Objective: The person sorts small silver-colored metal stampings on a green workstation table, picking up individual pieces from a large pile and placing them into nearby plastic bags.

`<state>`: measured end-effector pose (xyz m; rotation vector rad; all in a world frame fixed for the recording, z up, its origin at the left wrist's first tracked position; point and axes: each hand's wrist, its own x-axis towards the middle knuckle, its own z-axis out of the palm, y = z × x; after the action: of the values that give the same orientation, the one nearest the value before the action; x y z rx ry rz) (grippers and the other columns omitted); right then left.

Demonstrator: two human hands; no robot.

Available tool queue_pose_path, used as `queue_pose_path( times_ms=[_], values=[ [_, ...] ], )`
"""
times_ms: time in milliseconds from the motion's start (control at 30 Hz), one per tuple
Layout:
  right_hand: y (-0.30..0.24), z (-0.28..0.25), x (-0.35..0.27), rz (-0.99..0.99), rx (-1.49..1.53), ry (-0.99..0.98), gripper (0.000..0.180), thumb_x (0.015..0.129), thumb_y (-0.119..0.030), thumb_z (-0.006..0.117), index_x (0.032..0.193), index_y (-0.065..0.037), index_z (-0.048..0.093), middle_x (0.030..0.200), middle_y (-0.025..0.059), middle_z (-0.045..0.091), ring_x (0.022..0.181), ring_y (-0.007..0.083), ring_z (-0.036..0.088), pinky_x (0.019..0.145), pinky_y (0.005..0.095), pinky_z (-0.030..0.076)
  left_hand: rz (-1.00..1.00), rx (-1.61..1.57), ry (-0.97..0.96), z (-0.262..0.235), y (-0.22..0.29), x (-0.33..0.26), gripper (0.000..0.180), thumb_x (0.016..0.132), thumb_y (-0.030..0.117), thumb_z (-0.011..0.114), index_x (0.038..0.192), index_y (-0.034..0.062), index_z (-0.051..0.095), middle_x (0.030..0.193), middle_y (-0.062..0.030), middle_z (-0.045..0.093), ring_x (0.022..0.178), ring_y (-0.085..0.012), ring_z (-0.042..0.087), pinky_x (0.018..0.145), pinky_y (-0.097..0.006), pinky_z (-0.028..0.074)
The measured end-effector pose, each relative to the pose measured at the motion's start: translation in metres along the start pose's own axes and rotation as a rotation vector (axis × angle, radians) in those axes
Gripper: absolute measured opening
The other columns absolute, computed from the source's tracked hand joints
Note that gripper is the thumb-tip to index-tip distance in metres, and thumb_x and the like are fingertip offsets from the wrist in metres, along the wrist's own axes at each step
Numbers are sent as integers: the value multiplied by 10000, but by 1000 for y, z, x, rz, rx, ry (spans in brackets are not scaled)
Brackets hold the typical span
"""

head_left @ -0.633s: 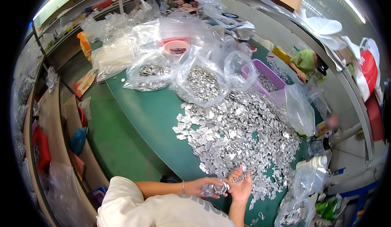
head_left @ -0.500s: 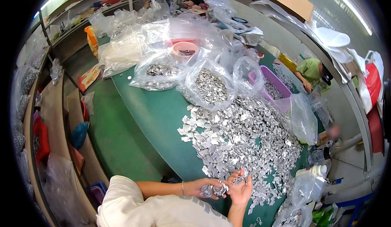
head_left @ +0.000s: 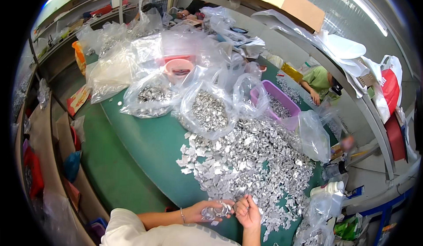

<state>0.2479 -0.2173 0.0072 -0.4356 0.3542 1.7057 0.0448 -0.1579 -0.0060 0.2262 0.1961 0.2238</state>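
Left hand (head_left: 207, 210): came in from lower edge, thin bracelet (head_left: 181, 214) at wrist; fingers curled shut around a small clump of silver pieces (head_left: 219, 210), palm turned inward.
Right hand (head_left: 247, 211): just beside the left, fingers bent twd the same clump, fingertips (head_left: 238, 204) touching or nearly touching it; can't tell if it gripped anything of its own.
Clump: sat betw. both hands, at near edge of the green table (head_left: 145, 144), just in front of the person's white sleeve (head_left: 132, 230).
Big heap (head_left: 251, 162): loose silver pieces spread over table's mid and right part, reaching down to the hands; its near fringe lay right by the right hand.
Clear bags: one open bag (head_left: 207, 111) full of silver pieces behind the heap, another (head_left: 152, 98) to its left, also w/ silver pieces; more crumpled clear plastic piled further back.
Purple bin (head_left: 275, 102): behind heap on right, held silver pieces, a clear bag (head_left: 244, 94) draped at its left end.
Pink bowl (head_left: 178, 69): far back among the plastic, well apart from the hands.
Other person: green shirt (head_left: 318, 79), at far right side of table, arm down by the bin's far side; hands too small to read.
Right edge: white bottle (head_left: 328, 188) beside heap, clear bag (head_left: 313, 136) standing near it.
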Motion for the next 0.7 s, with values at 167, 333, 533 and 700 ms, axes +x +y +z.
queue_pose_path(
  times_ms=[167,333,533,700],
  values=[
    [-6,2,10,15,-163,12,228,998,-252,430,1011,-64,560,662,-4,404,497,98,347,424,236,289,-15,-72,-83,-22,16,13,531,898,216,553,1373,46,388,1216,-91,554,1067,-173,560,815,-271,505],
    [-22,10,16,-78,-333,31,205,994,-257,447,1035,-81,544,632,-9,391,471,81,331,411,225,281,0,-115,16,-14,34,17,548,860,171,578,1353,15,397,1174,-147,554,1052,-246,551,782,-313,493],
    [-88,85,9,-1040,-1035,241,227,980,-289,493,981,-65,527,577,-38,408,439,57,339,383,204,247,9,-64,39,-12,37,24,492,846,222,564,1269,5,436,1136,-159,515,988,-252,505,742,-284,451],
    [-217,164,19,-1749,-1606,482,207,965,-175,493,1053,3,548,806,32,545,698,108,501,618,254,414,18,-143,20,-19,35,24,544,816,196,623,1297,14,446,1139,-167,562,998,-267,546,734,-318,478]
  ],
)
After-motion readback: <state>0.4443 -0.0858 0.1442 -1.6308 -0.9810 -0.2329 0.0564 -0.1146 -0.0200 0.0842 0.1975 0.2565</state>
